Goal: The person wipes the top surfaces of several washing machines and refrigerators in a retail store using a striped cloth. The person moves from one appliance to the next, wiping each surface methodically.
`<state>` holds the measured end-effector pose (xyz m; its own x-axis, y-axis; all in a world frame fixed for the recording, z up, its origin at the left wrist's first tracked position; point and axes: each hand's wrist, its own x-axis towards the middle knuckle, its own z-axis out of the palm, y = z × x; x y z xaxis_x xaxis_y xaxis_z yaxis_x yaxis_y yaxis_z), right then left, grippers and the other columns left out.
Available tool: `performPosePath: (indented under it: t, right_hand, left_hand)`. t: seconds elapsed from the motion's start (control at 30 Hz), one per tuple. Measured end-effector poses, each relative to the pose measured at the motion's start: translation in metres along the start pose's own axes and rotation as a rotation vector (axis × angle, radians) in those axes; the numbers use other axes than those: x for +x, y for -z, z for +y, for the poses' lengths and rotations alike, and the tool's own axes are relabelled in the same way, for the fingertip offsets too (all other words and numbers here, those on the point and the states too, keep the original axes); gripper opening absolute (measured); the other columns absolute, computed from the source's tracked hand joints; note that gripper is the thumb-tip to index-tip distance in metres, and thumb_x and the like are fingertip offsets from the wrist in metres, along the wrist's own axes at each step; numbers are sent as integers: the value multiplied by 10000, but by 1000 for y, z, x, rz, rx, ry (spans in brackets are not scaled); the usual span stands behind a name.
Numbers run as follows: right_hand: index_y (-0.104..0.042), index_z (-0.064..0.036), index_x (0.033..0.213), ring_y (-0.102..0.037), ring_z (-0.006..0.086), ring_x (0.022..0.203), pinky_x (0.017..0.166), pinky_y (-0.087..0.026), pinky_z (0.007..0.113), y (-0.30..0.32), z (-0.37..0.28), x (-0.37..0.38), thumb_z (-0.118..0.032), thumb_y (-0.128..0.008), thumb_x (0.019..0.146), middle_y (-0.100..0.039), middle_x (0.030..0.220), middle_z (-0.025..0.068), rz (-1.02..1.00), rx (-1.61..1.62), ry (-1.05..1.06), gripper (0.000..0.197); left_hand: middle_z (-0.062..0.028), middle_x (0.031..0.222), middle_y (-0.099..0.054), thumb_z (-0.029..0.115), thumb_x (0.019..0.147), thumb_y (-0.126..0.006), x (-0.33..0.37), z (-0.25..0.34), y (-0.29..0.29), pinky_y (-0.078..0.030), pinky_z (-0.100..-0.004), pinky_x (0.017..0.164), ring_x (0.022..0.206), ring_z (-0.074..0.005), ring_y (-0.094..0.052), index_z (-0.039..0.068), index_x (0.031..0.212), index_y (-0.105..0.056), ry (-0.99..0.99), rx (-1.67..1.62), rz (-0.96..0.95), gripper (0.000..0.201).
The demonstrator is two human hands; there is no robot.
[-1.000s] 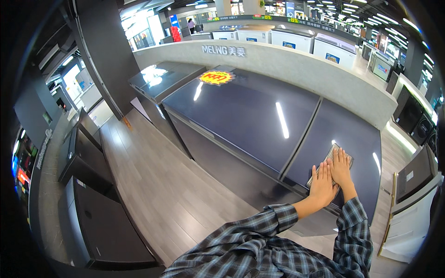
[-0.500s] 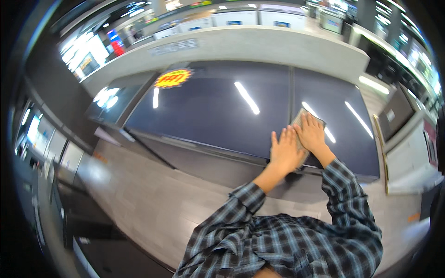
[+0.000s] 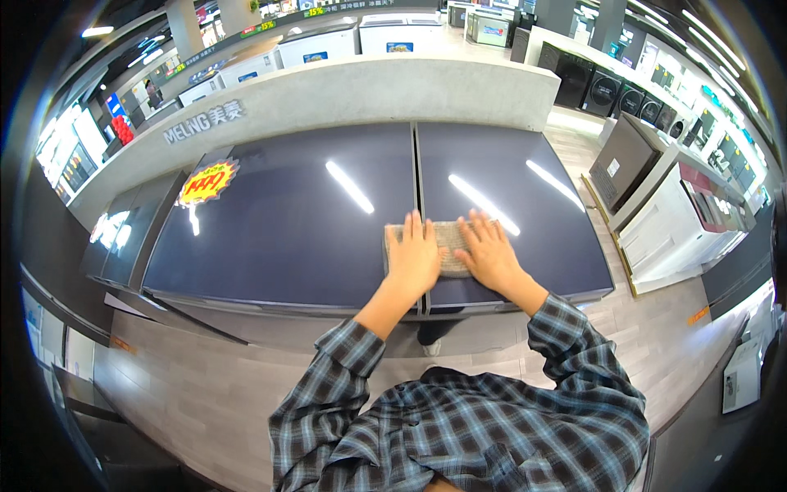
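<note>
A folded beige-grey cloth (image 3: pixel 453 264) lies on a glossy dark-blue appliance surface (image 3: pixel 287 221), across the narrow seam that parts its larger left panel from the right panel (image 3: pixel 533 176). My left hand (image 3: pixel 412 258) rests flat on the cloth's left end, fingers stretched out and pointing away from me. On the cloth's right end lies my right hand (image 3: pixel 492 256), slightly blurred, its fingers spread and angled to the left. Both palms press down from above, so parts of the cloth are hidden. A yellow-and-red starburst sticker (image 3: pixel 209 182) marks the upper left of the surface.
Behind the appliance runs a low grey wall (image 3: pixel 328 94), with white chest freezers (image 3: pixel 399 37) beyond it. At left stands another dark glossy appliance (image 3: pixel 123 230). A brown box-shaped unit (image 3: pixel 619 164) and a white cabinet (image 3: pixel 668 234) stand at right. Wood-look floor (image 3: pixel 205 385) lies below.
My hands and the cloth, slanted over the right panel's edge before, now lie level across the seam and further apart. The view has turned, so the appliance appears further left.
</note>
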<state>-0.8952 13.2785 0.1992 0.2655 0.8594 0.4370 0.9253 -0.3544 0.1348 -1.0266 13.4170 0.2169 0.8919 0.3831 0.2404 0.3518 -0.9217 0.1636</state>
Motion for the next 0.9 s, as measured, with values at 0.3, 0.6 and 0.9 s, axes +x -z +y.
performPosePath:
  t: [0.3, 0.6, 0.9]
  right_hand:
    - [-353, -45, 1449, -265, 354, 1417, 1141, -214, 497, -21, 34, 32, -417, -398, 994, -302, 1516, 203, -187, 244, 17, 590]
    - [-373, -105, 1451, -285, 300, 1417, 1151, -210, 473, -82, 97, 133, -465, -339, 993, -347, 1506, 157, -111, 211, -116, 583]
    - [-367, -113, 1460, -255, 276, 1434, 1167, -179, 450, -115, 136, 198, -485, -314, 994, -314, 1532, 135, -157, 183, -199, 599]
  left_hand:
    - [-287, 1550, -118, 637, 944, -300, 43, -5, -20, -22, -705, 1070, 1462, -393, -64, 33, 1506, -209, -90, -27, -225, 830]
    - [-129, 1567, -232, 493, 991, -285, 164, -33, -43, -87, -671, 1105, 1463, -281, -167, 165, 1487, -326, 17, 27, -74, 596]
    - [-91, 1567, -251, 438, 984, -318, 253, -50, -56, -99, -650, 1119, 1454, -255, -204, 228, 1490, -322, 81, 67, -57, 547]
